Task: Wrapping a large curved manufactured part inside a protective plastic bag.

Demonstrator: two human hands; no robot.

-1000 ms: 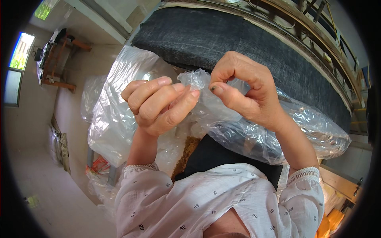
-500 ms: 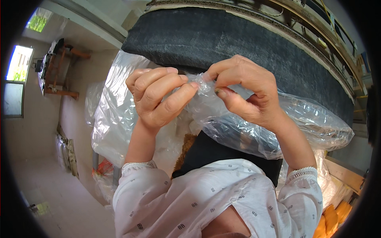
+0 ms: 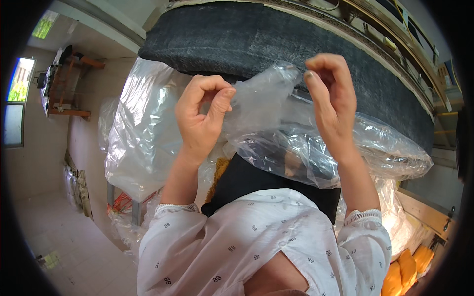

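Observation:
Both my hands are raised in front of me and pinch the top edge of a clear plastic bag (image 3: pixel 291 143). My left hand (image 3: pixel 200 116) grips the bag's left rim between thumb and fingers. My right hand (image 3: pixel 330 96) holds the right rim, fingers curled over it. The film is stretched between the two hands and the bag's mouth is spread apart. The crumpled bag hangs down over my white patterned sleeves (image 3: pixel 237 241) and a dark cloth (image 3: pixel 256 180) below it.
A wide dark grey padded surface (image 3: pixel 276 44) curves across the top behind my hands. More clear plastic bags (image 3: pixel 143 133) are heaped at the left on a metal-legged stand. Orange items (image 3: pixel 407 269) lie at the lower right. A tiled floor (image 3: pixel 59 232) and a window (image 3: pixel 17 93) are at the left.
My hands have moved apart from each other, left hand leftward and right hand up and to the right, pulling the bag's rim wider between them.

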